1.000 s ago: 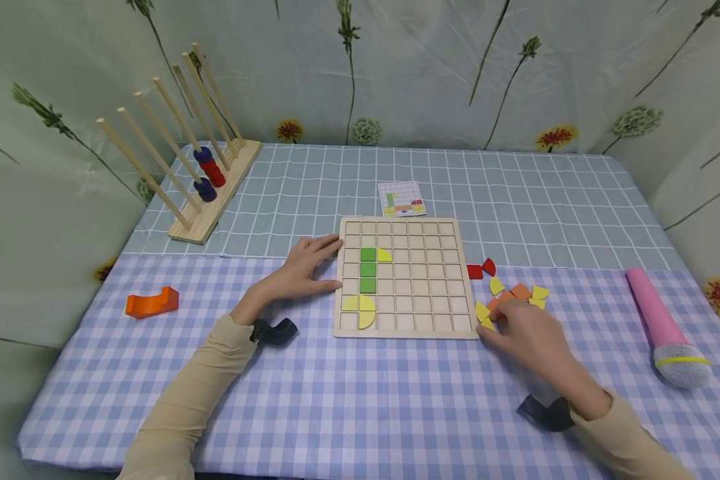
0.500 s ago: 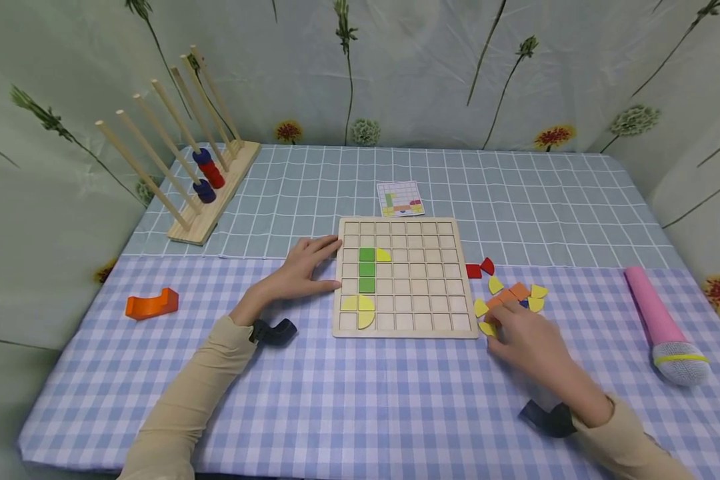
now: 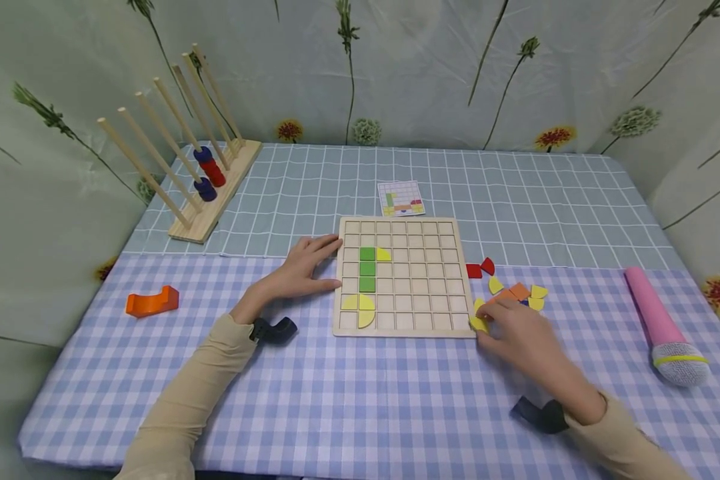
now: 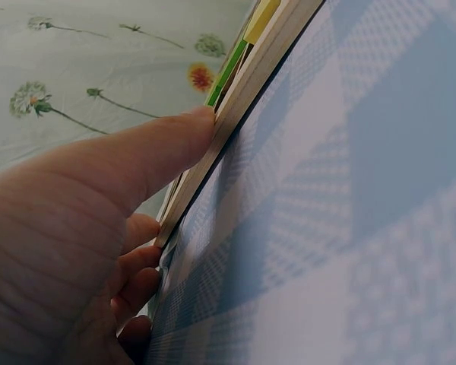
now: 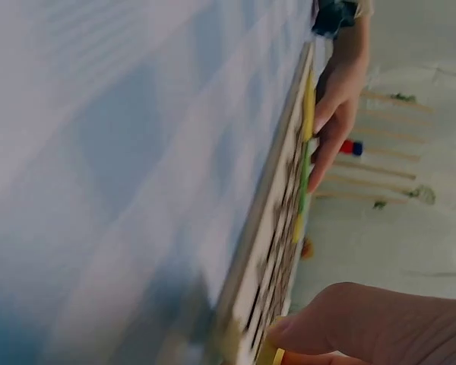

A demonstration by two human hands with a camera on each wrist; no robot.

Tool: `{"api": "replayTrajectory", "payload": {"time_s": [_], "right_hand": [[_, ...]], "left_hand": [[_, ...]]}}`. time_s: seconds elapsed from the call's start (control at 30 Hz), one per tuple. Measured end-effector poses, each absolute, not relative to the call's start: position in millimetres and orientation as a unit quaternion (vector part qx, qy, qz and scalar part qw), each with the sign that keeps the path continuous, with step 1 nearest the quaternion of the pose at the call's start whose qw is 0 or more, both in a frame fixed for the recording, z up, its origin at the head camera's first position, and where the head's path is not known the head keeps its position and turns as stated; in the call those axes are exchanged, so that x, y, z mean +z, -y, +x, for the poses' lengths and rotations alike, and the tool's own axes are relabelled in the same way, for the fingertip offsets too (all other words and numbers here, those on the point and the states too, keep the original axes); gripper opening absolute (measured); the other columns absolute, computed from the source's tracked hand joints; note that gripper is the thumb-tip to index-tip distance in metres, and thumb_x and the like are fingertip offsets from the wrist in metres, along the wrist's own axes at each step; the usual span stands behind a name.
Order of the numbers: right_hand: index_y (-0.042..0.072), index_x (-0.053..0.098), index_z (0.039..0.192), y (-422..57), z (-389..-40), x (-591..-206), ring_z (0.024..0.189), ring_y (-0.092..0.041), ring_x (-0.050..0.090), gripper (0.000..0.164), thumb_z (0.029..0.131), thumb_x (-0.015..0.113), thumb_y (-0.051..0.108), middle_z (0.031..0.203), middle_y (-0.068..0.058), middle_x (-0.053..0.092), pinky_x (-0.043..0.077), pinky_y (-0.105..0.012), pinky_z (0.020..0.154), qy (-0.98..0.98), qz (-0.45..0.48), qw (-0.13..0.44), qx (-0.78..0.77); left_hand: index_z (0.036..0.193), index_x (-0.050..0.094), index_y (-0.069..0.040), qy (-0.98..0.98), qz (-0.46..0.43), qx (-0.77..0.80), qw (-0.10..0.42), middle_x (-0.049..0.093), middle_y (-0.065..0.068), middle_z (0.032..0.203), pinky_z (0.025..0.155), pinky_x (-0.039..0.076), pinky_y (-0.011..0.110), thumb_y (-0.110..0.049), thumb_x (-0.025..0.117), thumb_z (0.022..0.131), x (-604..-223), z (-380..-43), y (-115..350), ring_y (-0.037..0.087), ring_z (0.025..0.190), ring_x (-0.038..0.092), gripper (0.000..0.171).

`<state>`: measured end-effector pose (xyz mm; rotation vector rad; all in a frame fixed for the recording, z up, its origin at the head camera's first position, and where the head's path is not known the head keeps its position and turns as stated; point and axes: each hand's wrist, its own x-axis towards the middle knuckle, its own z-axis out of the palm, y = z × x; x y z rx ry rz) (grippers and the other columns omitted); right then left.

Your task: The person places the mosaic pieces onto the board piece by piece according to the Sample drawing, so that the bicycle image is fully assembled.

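Observation:
A wooden grid board lies mid-table. Green square tiles and yellow quarter-circle tiles sit in its left cells. My left hand rests at the board's left edge, fingers and thumb spread against the rim; the thumb shows there in the left wrist view. At the lower right corner my right hand pinches a yellow quarter-circle tile, which overlaps the board's edge. Its thumb presses on the yellow tile in the right wrist view; the other fingers are mostly hidden.
Beside the right hand lie orange tiles, more yellow tiles and red tiles. A printed pattern card lies behind the board. Also around are a peg stand, an orange arch block and a pink toy microphone.
My right hand has pinched a yellow quarter-circle tile from the table and shifted it slightly left, onto the board's corner. The left hand has stayed put.

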<state>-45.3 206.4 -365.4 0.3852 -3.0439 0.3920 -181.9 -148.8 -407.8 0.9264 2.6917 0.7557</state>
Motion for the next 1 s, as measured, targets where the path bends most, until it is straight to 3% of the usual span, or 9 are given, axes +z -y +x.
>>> {"api": "replayTrajectory", "payload": {"time_s": [0.3,0.57,1.0], "right_hand": [[0.007,0.069,0.081,-168,-56,-365,0.057,-0.006,0.042,0.012,0.07,0.072,0.01,0.072,-0.001,0.059,0.031,-0.018,0.048,0.966,0.196,0.075,0.153],[0.008,0.069,0.082,-132,-64,-363,0.059,-0.01,0.046,0.014,0.071,0.074,0.013,0.074,-0.001,0.06,0.037,-0.02,0.051,0.963,0.226,0.048,0.139],[0.01,0.07,0.084,-81,-74,-370,0.064,-0.012,0.057,0.014,0.071,0.074,0.014,0.077,0.0,0.063,0.044,-0.023,0.053,0.941,0.3,0.062,0.145]], "left_hand": [[0.148,0.028,-0.01,-0.909,0.314,0.256,0.097,0.025,0.01,0.155,0.102,0.022,0.051,-0.037,0.067,0.084,-409,-182,150,0.032,0.125,0.029,0.08],[0.149,0.028,-0.011,-0.908,0.314,0.258,0.099,0.025,0.01,0.156,0.102,0.022,0.05,-0.037,0.067,0.084,-410,-183,149,0.032,0.126,0.029,0.08],[0.149,0.027,-0.011,-0.91,0.317,0.251,0.097,0.025,0.01,0.156,0.1,0.024,0.051,-0.037,0.067,0.084,-409,-184,150,0.031,0.124,0.03,0.081]]}}
